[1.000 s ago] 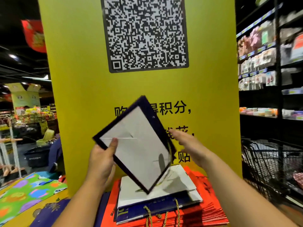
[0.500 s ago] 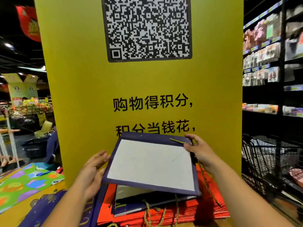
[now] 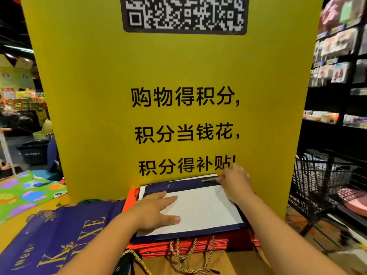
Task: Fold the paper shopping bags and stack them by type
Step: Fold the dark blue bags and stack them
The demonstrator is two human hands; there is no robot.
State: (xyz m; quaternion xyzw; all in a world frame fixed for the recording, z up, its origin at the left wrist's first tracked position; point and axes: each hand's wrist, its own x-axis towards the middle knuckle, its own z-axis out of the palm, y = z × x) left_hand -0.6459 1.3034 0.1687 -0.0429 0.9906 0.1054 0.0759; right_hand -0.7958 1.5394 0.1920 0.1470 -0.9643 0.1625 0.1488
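L hand (image 3: 154, 213) flat on folded bag (image 3: 208, 209).

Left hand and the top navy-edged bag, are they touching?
Touching. The head view shows the left hand lying flat on the navy-edged bag, fingers straight against its white face.

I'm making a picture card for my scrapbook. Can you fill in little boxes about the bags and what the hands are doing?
top bag: navy bag, white panel up, lying flat on the pile
underneath: red bags, stacked
left hand: flat, pressing the white panel
right hand: at the far right corner by the gold cord, grip unclear
beside: purple bag with gold letters, on the left
behind: yellow sign
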